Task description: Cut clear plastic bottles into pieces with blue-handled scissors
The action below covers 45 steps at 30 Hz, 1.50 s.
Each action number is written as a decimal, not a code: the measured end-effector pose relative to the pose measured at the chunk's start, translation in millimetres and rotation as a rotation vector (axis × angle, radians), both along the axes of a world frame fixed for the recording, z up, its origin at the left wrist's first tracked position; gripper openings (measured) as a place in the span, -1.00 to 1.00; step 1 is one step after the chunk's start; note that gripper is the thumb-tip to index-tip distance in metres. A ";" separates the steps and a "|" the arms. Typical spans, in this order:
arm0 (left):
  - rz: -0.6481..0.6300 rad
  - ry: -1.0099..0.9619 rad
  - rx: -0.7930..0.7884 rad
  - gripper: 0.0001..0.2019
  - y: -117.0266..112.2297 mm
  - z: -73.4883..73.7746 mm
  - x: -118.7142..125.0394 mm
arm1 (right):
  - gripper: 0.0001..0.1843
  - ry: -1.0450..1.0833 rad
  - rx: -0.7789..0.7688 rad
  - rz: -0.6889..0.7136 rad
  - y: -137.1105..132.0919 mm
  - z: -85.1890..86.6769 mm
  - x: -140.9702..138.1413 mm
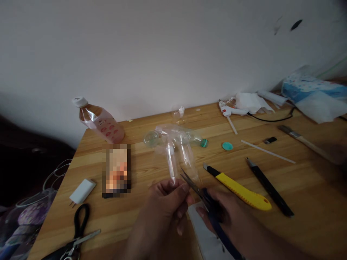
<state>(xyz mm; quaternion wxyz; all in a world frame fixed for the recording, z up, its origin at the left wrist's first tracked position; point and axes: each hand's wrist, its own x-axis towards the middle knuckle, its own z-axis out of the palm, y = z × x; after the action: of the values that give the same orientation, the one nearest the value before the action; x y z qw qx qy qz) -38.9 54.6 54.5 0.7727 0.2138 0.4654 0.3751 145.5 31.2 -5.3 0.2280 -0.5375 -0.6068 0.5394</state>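
My left hand (pixel 170 198) pinches the lower end of a clear, curled plastic piece (pixel 171 162) between thumb and fingers. In my right hand (pixel 230 213) is a pair of dark-handled scissors (pixel 191 182), their tips pointing up and left, close beside my left fingertips. Whether the blades touch the plastic I cannot tell. Just beyond lies a clear plastic bottle (pixel 173 130) on its side, a green neck ring at its right end. A second clear plastic piece (pixel 187 155) shows beside the held one; how these parts join is unclear.
A yellow utility knife (pixel 241 189) and a black pen-like tool (pixel 268 186) lie right of my hands. Farther back are a teal cap (pixel 227 146), a glue stick (pixel 267 151) and a glue gun (pixel 230 109). Leftward are a pink bottle (pixel 104 124), phone (pixel 116 169), charger (pixel 82 191) and black-handled scissors (pixel 78 234).
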 end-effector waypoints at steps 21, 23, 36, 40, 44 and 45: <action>-0.087 0.027 0.016 -0.68 3.1 -1.2 -6.9 | -0.86 -0.016 0.018 0.013 -0.4 -1.4 2.1; -0.087 0.040 0.020 -0.68 3.3 -1.9 -6.2 | -0.89 0.007 0.006 0.012 -0.6 -3.3 2.5; -0.079 0.018 0.011 -0.72 3.3 -1.3 -5.2 | -0.84 -0.017 -0.028 0.013 4.0 9.3 1.5; -0.100 0.035 0.008 -0.73 3.5 -1.5 -6.5 | -0.87 -0.051 0.022 0.029 2.5 2.2 4.1; -0.109 0.022 0.012 -0.76 2.7 -3.5 -9.4 | -0.83 -0.074 0.032 0.030 1.7 4.4 2.7; -0.109 0.020 0.012 -0.77 2.5 -4.1 -9.9 | -0.83 -0.070 0.035 0.023 1.7 5.5 2.1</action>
<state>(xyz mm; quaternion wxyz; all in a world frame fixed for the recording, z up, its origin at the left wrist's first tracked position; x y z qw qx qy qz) -48.8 57.2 50.4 0.7860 0.2472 0.4584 0.3331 147.6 32.9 0.2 0.2097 -0.5451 -0.6297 0.5122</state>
